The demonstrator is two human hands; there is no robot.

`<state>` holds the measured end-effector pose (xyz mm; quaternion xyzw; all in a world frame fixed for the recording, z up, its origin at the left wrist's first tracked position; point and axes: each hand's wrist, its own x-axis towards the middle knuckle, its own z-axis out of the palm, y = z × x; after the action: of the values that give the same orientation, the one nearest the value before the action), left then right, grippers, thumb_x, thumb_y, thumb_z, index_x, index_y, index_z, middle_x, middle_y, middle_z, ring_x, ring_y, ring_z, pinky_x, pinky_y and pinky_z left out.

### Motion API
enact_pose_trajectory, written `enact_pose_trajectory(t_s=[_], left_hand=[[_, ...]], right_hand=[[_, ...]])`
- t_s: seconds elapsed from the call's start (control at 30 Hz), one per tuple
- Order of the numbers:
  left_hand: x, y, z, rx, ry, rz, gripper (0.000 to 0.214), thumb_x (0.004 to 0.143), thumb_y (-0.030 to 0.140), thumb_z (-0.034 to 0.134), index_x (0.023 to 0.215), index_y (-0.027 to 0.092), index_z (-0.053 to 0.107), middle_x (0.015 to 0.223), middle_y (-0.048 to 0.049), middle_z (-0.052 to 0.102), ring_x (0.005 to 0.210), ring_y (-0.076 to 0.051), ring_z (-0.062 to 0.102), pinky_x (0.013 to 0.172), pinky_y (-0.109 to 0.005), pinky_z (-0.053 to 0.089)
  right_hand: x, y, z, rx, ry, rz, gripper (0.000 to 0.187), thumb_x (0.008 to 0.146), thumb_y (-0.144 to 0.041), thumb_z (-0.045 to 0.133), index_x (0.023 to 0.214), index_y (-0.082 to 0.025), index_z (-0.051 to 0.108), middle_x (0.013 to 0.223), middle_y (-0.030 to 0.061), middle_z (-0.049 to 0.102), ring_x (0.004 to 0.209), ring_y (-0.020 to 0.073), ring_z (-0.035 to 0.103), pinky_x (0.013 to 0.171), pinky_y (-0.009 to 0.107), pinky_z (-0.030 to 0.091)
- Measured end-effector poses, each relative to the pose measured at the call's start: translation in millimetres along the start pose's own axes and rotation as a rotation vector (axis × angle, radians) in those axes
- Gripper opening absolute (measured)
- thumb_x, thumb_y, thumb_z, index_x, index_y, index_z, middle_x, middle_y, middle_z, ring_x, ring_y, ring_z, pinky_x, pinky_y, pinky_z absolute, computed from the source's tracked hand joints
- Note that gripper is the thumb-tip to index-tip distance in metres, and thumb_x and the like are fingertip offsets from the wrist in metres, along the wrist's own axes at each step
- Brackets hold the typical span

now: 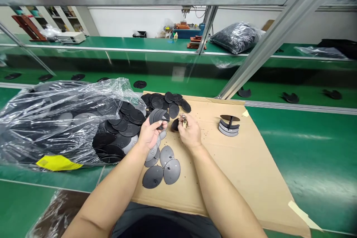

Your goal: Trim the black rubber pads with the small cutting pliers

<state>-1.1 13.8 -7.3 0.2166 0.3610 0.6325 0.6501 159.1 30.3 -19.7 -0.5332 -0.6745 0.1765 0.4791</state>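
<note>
My left hand point(150, 134) is closed around a small fan of black plastic discs point(158, 116) over the brown cardboard sheet point(245, 156). My right hand point(189, 132) pinches a small metallic tool point(184, 121) against another black disc point(175, 124) close beside the left hand. Loose discs point(160, 169) lie on the cardboard below my hands, and a heap of discs point(167, 101) sits at its far edge. To the right stands a short stack of discs on a spindle point(229, 124).
A clear plastic bag point(55, 119) full of black discs spills open at the left, with a yellow label point(57, 162). The green conveyor belt point(306, 145) runs across behind, carrying scattered black parts point(290, 97). A slanted metal frame post point(267, 41) rises at right. A dark bag point(237, 37) lies on the far bench.
</note>
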Motion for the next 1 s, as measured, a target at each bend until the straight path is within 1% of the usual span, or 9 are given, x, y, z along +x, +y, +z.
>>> enact_pose_trajectory(t_s=[0.1,0.17,0.3,0.37,0.5,0.6,0.67,0.8,1.0], left_hand=[[-2.5,-1.6,0.5,0.066,-0.024,-0.095,0.024,0.068,0.019,0.075,0.086,0.014,0.06,0.077,-0.0068,0.068,0.069,-0.018,0.067,0.067,-0.032,0.054],[-6.0,-1.1,1.9,0.119,-0.045,-0.173,0.028,0.07,0.026,0.076,0.09,0.014,0.06,0.078,-0.0072,0.068,0.065,-0.019,0.067,0.062,-0.033,0.056],[-14.1,0.7,3.2,0.147,-0.18,-0.347,0.037,0.071,0.039,0.075,0.097,0.015,0.063,0.081,-0.0097,0.069,0.066,-0.019,0.067,0.059,-0.035,0.057],[-15.4,1.3,2.3,0.114,-0.229,-0.388,0.038,0.069,0.037,0.078,0.096,0.015,0.064,0.082,-0.0095,0.069,0.068,-0.019,0.067,0.06,-0.033,0.057],[-11.1,2.1,1.9,0.069,-0.11,-0.253,0.036,0.058,0.019,0.085,0.087,0.013,0.065,0.082,-0.0068,0.07,0.07,-0.016,0.067,0.064,-0.028,0.056],[-7.7,2.1,4.6,0.096,0.02,-0.033,0.042,0.053,0.014,0.086,0.09,0.014,0.065,0.085,-0.0062,0.07,0.073,-0.017,0.067,0.068,-0.029,0.055],[-7.7,0.8,6.8,0.128,0.032,0.038,0.047,0.051,0.015,0.087,0.093,0.014,0.066,0.089,-0.0071,0.071,0.076,-0.019,0.067,0.07,-0.032,0.054],[-10.7,-4.2,8.8,0.186,-0.025,0.025,0.047,0.053,0.022,0.087,0.094,0.013,0.066,0.09,-0.0099,0.071,0.077,-0.022,0.067,0.067,-0.034,0.055],[-11.7,-7.1,7.1,0.172,-0.03,-0.018,0.044,0.057,0.027,0.085,0.095,0.014,0.067,0.094,-0.0088,0.071,0.081,-0.02,0.067,0.071,-0.033,0.055]], right_hand=[[-4.5,-11.5,-6.6,0.229,0.188,0.037,0.024,0.084,-0.025,0.052,0.106,-0.018,0.055,0.089,0.0057,0.065,0.08,0.0175,0.063,0.08,0.034,0.053],[-11.1,-22.0,-8.1,0.279,0.24,-0.005,0.021,0.085,-0.027,0.053,0.105,-0.019,0.053,0.089,0.0056,0.064,0.081,0.0172,0.063,0.079,0.033,0.054],[-25.4,-37.0,-5.3,0.201,0.167,-0.136,0.017,0.087,-0.026,0.05,0.102,-0.022,0.056,0.093,0.007,0.062,0.086,0.0194,0.063,0.08,0.036,0.054],[-28.9,-39.6,-3.6,0.156,0.116,-0.187,0.017,0.087,-0.024,0.049,0.101,-0.023,0.057,0.092,0.0073,0.062,0.088,0.0208,0.062,0.082,0.038,0.052],[-26.9,-39.0,-2.9,0.246,0.071,-0.174,0.021,0.085,-0.025,0.052,0.105,-0.021,0.056,0.09,0.0062,0.062,0.085,0.0196,0.061,0.08,0.036,0.051],[-21.7,-35.6,-3.0,0.371,-0.002,-0.013,0.023,0.087,-0.032,0.053,0.106,-0.019,0.055,0.084,0.003,0.061,0.073,0.0153,0.058,0.071,0.03,0.05],[-18.9,-32.5,-2.8,0.355,-0.066,0.073,0.021,0.086,-0.036,0.056,0.098,-0.019,0.057,0.076,-0.0002,0.059,0.064,0.0129,0.054,0.064,0.027,0.047],[-16.3,-26.4,-2.6,0.263,-0.106,0.122,0.019,0.083,-0.037,0.059,0.08,-0.019,0.056,0.062,-0.0048,0.05,0.056,0.0106,0.045,0.056,0.024,0.039],[-15.4,-21.0,-1.4,0.292,-0.116,0.192,0.023,0.081,-0.041,0.061,0.075,-0.019,0.054,0.06,-0.005,0.048,0.055,0.0105,0.043,0.053,0.023,0.036]])
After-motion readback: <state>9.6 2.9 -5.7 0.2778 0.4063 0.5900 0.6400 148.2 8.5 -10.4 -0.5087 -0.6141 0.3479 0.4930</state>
